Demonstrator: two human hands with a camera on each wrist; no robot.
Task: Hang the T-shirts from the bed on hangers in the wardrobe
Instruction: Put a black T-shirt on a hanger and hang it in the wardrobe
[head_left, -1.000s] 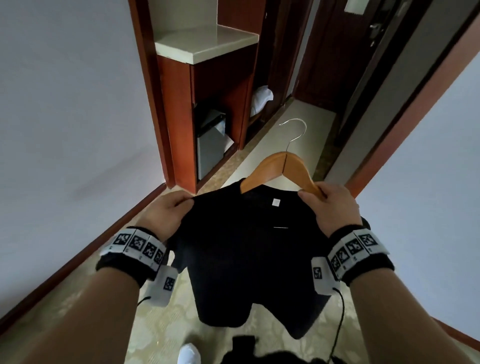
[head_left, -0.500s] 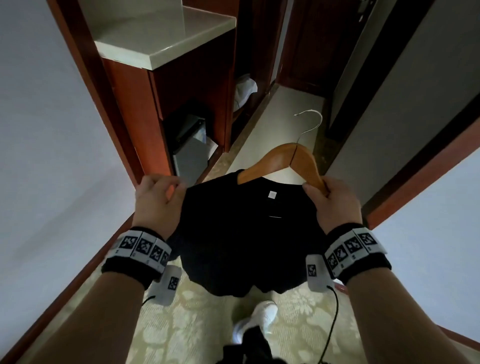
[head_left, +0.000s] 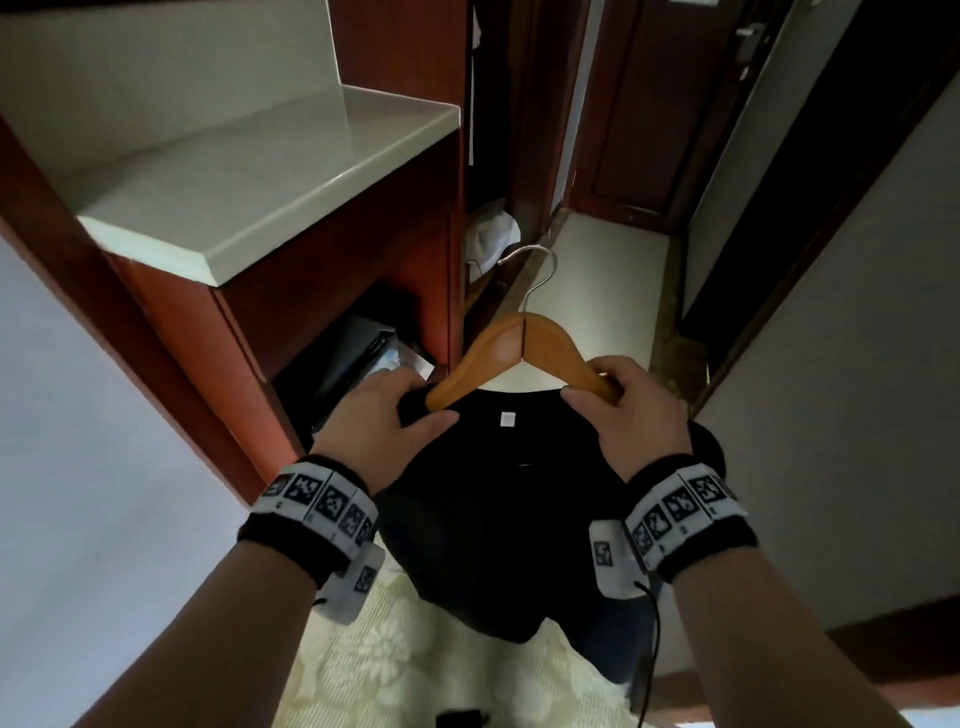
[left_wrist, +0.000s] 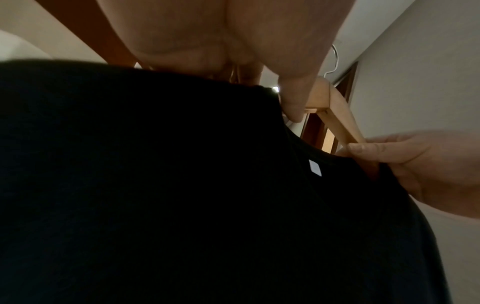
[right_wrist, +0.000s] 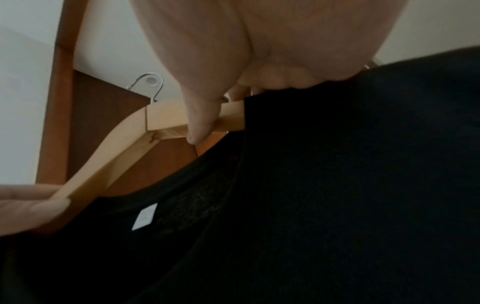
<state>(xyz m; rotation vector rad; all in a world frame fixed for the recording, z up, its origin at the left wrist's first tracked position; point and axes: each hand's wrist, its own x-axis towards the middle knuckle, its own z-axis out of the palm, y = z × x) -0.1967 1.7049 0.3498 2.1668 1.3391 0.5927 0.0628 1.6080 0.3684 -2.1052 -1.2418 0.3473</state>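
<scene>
One black T-shirt (head_left: 498, 499), centre frame, held at the shoulders with one wooden hanger (head_left: 524, 353) partly inside its collar, apparently so the fabric can be seated over the hanger arms. Left hand (head_left: 382, 421) pinches the left shoulder fabric; right hand (head_left: 631, 410) grips the right hanger arm with fabric. Two hands, one steel hook (head_left: 537, 275); wardrobe (head_left: 488, 130) opening upper centre.

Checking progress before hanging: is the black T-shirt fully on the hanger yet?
Partly. The hanger's right arm sits inside the T-shirt; the left arm's end is bare, outside the collar.
</scene>
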